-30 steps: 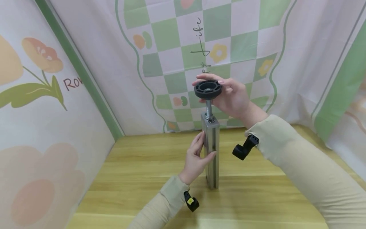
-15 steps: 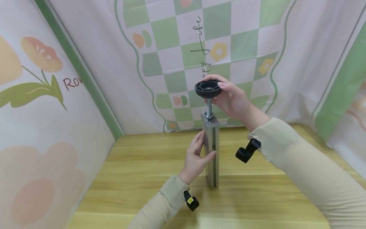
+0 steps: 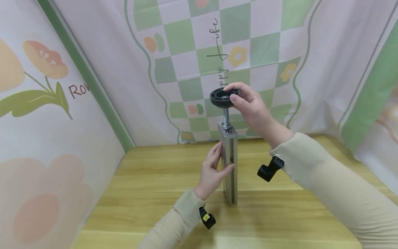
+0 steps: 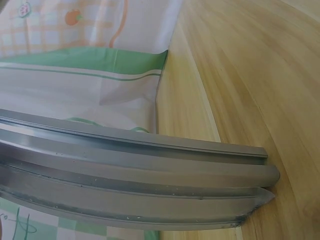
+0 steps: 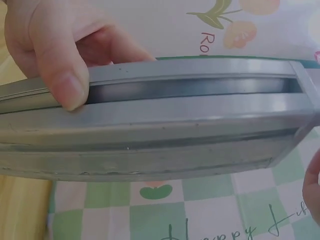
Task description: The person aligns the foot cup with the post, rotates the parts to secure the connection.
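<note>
An aluminium profile (image 3: pixel 230 148) stands upright on the table in the head view, with an end plate on its top. Out of this plate rises a threaded stud (image 3: pixel 226 117) bearing a black round leveling foot (image 3: pixel 220 102). My right hand (image 3: pixel 253 107) pinches the foot's right side, thumb on the near rim and fingers over the far rim. Lower down, my left hand (image 3: pixel 210 175) grips the profile between thumb and fingers. In the right wrist view, the left thumb (image 5: pixel 70 90) lies along the profile's slot. The profile's bottom end (image 4: pixel 250 200) shows in the left wrist view, at the wood.
The wooden table (image 3: pixel 149 180) reaches to a printed curtain (image 3: pixel 180 31) at the back. Another flowered curtain (image 3: pixel 31 138) borders the left side. Black camera mounts hang from the left cuff (image 3: pixel 207 219) and right cuff (image 3: pixel 269 168).
My right hand has turned round the foot's rim: its thumb has come nearer along the edge and its fingers have moved over the far side. The left hand and profile stay put.
</note>
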